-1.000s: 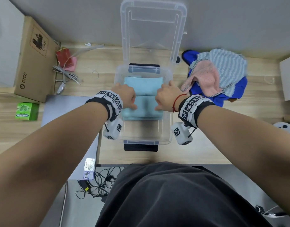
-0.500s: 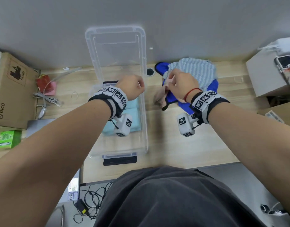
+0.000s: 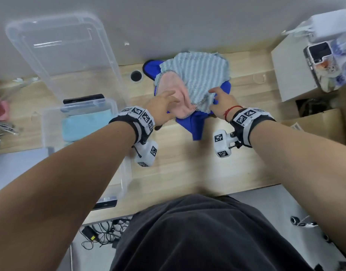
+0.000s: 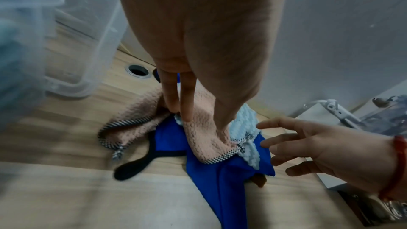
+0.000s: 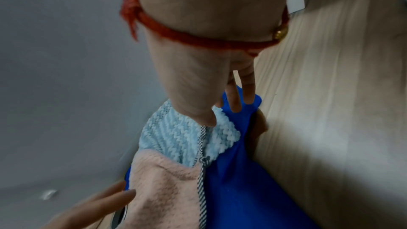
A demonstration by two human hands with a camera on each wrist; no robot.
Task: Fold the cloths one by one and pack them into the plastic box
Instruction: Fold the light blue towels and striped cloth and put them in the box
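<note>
A clear plastic box (image 3: 43, 126) stands at the left with a folded light blue cloth (image 3: 86, 124) inside. To its right lies a pile: a pale striped cloth (image 3: 201, 75) on top, a pink cloth (image 3: 184, 106) with a checked hem, and a blue cloth (image 3: 193, 126) underneath. My left hand (image 3: 168, 100) reaches over the pink cloth (image 4: 204, 138), its straight fingers (image 4: 187, 100) touching it. My right hand (image 3: 219, 96) is spread at the near corner of the striped cloth (image 5: 171, 135), thumb on it, fingers over the blue cloth (image 5: 242, 180). Neither hand grips anything.
The box's clear lid (image 3: 66, 51) leans upright against the wall behind it. A cable hole (image 3: 136, 75) lies left of the pile. A white box (image 3: 293, 71) and a cardboard box (image 3: 314, 124) stand at the right. A black strap (image 4: 132, 168) pokes from under the pile.
Both hands left the box, where they pressed the light blue cloth, and moved right to the pile. The right hand got there first; the left followed onto the pink cloth.
</note>
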